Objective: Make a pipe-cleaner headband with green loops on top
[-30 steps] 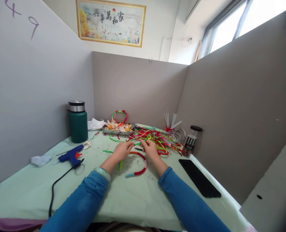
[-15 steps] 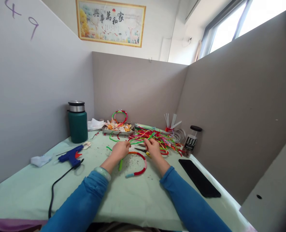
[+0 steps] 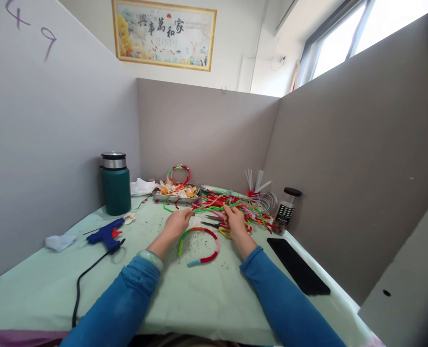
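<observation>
Worktop [image 3: 199,299] carries a heap of fuzzy stems [image 3: 228,198] towards its far edge; before it, the left hand [image 3: 177,223] and right hand [image 3: 234,220], fingers pinched, hold, beyond a curved multicoloured band [image 3: 213,235] set back from the front edge, a green stem [image 3: 207,210] stretched between them.

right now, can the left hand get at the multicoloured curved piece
Likely yes: the curved piece lies close to the left hand, with nothing visible between them, though that hand appears to pinch a green strand.
</observation>
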`<state>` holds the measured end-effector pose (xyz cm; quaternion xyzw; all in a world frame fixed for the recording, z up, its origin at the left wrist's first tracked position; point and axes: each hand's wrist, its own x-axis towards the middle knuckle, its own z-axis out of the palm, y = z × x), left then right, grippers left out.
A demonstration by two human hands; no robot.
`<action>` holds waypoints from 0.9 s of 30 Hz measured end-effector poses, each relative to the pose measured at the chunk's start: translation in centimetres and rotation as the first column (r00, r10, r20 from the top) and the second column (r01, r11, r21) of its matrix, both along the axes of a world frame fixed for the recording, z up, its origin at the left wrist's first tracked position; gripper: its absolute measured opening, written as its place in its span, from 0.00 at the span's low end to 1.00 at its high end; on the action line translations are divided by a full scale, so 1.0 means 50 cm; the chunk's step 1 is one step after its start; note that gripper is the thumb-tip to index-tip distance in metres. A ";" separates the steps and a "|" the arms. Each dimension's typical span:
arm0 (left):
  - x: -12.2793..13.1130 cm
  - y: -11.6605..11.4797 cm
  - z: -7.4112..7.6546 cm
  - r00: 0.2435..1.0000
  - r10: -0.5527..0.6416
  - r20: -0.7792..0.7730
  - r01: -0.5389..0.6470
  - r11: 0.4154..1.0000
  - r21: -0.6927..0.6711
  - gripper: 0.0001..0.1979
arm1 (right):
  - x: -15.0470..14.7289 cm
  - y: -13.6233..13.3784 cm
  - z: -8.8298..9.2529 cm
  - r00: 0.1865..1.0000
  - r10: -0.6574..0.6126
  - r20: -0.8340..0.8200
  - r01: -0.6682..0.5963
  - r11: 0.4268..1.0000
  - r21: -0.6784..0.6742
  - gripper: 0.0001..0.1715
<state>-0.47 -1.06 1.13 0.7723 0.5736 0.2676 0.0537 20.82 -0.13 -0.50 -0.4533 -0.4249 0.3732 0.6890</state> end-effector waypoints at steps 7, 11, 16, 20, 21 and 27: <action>0.000 0.004 -0.005 0.995 -0.077 0.058 0.079 0.997 -0.018 0.16 | -0.006 -0.013 0.008 0.983 0.181 -0.018 -0.181 0.983 -0.016 0.19; 0.008 0.003 -0.009 0.984 -0.162 0.070 0.164 0.986 -0.029 0.16 | -0.056 -0.028 -0.007 0.932 0.350 0.095 -0.342 0.935 -0.093 0.19; 0.017 -0.002 -0.014 0.970 -0.236 0.060 0.236 0.972 0.004 0.15 | -0.084 -0.029 -0.021 0.921 0.326 0.215 -0.309 0.945 -0.112 0.21; 0.015 0.000 -0.013 0.977 -0.206 0.055 0.207 0.978 -0.021 0.15 | -0.065 -0.023 -0.015 0.958 0.224 0.177 -0.215 0.974 -0.070 0.22; 0.013 0.001 -0.013 0.978 -0.202 0.049 0.204 0.979 -0.029 0.15 | -0.061 -0.023 -0.013 0.963 0.215 0.162 -0.206 0.976 -0.067 0.22; 0.010 0.002 -0.013 0.981 -0.187 0.044 0.188 0.982 -0.007 0.15 | -0.069 -0.031 -0.010 0.957 0.257 0.134 -0.247 0.965 -0.087 0.21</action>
